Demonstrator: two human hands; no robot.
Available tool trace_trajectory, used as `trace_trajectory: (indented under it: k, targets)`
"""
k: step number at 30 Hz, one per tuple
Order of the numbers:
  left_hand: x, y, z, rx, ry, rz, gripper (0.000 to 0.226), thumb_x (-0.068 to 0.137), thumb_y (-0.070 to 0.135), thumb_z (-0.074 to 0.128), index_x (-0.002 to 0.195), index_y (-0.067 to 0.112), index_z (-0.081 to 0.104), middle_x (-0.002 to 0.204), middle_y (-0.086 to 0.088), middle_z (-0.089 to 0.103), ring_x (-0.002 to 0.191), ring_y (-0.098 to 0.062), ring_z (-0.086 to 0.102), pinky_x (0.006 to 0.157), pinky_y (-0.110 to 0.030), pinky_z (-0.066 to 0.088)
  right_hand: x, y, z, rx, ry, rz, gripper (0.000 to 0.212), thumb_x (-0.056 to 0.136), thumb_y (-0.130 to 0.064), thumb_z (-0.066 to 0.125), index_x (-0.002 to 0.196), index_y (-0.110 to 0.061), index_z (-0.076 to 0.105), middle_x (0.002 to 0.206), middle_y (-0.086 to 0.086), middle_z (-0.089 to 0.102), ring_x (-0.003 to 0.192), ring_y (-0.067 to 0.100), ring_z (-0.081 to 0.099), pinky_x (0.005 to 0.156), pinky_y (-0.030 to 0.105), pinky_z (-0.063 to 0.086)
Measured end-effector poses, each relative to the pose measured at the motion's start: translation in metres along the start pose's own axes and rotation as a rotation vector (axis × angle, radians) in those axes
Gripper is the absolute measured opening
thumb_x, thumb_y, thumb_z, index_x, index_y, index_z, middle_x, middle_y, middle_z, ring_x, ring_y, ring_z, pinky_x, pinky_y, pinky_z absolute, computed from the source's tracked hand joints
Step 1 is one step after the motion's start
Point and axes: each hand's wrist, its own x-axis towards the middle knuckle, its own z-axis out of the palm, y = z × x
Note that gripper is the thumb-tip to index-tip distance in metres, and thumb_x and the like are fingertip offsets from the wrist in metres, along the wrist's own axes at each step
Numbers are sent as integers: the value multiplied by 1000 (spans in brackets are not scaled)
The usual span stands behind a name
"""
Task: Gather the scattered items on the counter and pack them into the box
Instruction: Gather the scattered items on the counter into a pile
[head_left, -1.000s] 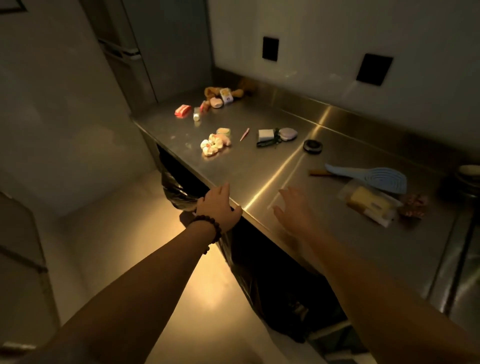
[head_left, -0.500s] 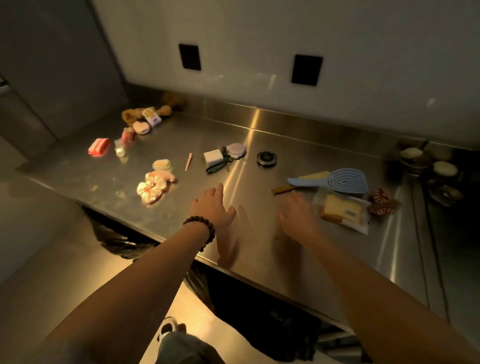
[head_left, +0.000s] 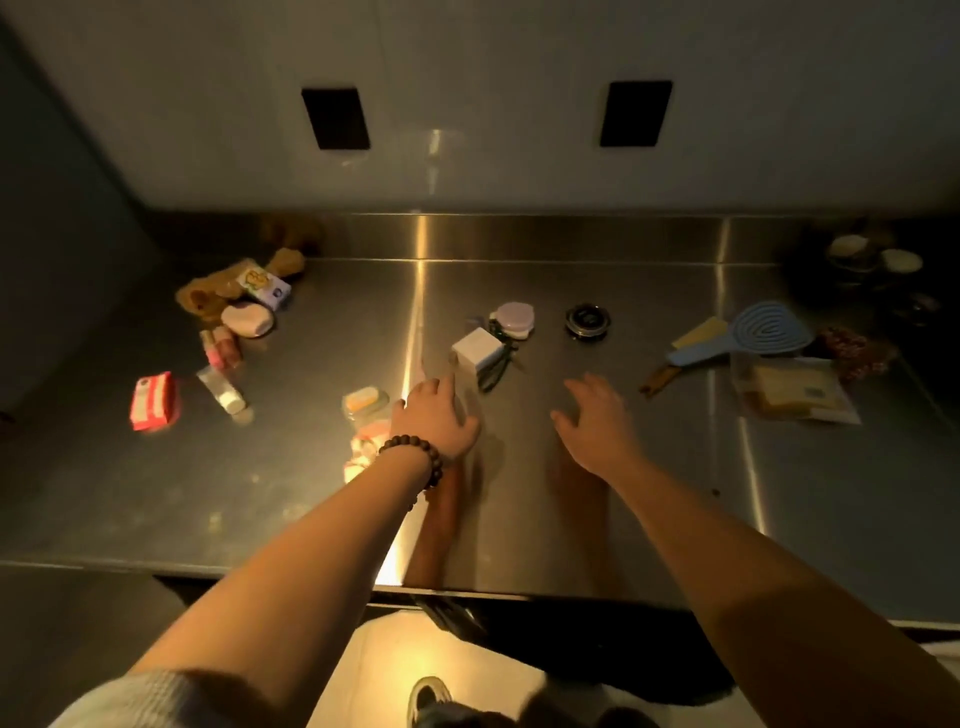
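Note:
Small items lie scattered on a steel counter (head_left: 571, 519). My left hand (head_left: 436, 418), with a bead bracelet on its wrist, reaches over the counter with relaxed fingers and holds nothing. Just beyond it sits a small white box (head_left: 477, 351) with a dark cord and a lilac round case (head_left: 513, 317). A pink scrunchie (head_left: 363, 447) and a small yellow-lidded jar (head_left: 363, 402) lie beside my left wrist. My right hand (head_left: 592, 415) hovers open over bare steel. A black round tin (head_left: 587, 318) lies farther back. No packing box is in view.
At the left lie a red packet (head_left: 151, 400), a clear tube (head_left: 222, 387), small pink bottles (head_left: 222, 347), a pink case (head_left: 248, 319) and a plush toy (head_left: 218, 293). At the right are a blue hairbrush (head_left: 753, 332) and a bagged yellow item (head_left: 789, 392). Dark bowls (head_left: 872, 265) stand far right.
The view has swung to face the counter squarely and moved closer. Both hands have reached farther over the counter, the left one toward the small white box.

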Motion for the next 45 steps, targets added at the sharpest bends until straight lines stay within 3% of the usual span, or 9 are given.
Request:
trace_trajectory:
  k: [8,19,24,28,33,39,45]
  targets:
    - [19,-66,-11,-28,-51,49,84,79,52,47,148,22,9,133,-8,46,120,-27,44,100,-46,37,11,-65,29,-52,1,43,55,95,-38,47,146,-20,33,157,6,23,146,23,12,118,46,14]
    - [30,-88,-21,-42,-6,47,76,82,51,44,145,18,19,141,-8,41,128,-26,39,103,-46,32,32,-68,39,-64,-13,40,57,95,-38,48,146,-21,32,157,7,23,146,24,13,118,46,14]
    - [36,-117,-26,-69,-15,-27,75,82,48,49,145,18,21,138,-9,43,124,-26,41,101,-43,35,32,-91,57,-45,-49,-95,58,93,-40,50,146,-23,33,157,6,24,145,25,16,117,48,20]
    - [34,-142,-21,-121,-56,-61,74,81,45,58,141,15,27,136,-9,43,121,-26,45,100,-39,39,25,-124,78,59,-192,-260,64,90,-50,51,146,-28,30,158,-1,19,146,22,12,117,47,21]
    - [36,-161,-12,-184,-10,23,50,78,38,69,116,14,48,114,-6,54,105,-25,52,88,-34,42,17,-155,105,1,-339,-387,71,86,-52,58,147,-34,24,159,-8,14,144,23,17,113,48,28]
    - [37,-164,-7,-143,56,37,33,81,33,67,105,11,60,104,-6,57,102,-24,49,84,-32,43,17,-158,121,-79,-264,-413,58,90,-29,59,141,-33,33,142,-4,41,129,19,39,103,38,42]
    - [45,-150,-19,-220,115,52,42,81,38,66,114,15,55,107,-3,53,101,-21,50,83,-28,41,19,-150,103,-66,-150,-321,47,91,-26,57,135,-31,42,132,-1,48,123,20,46,97,35,46]
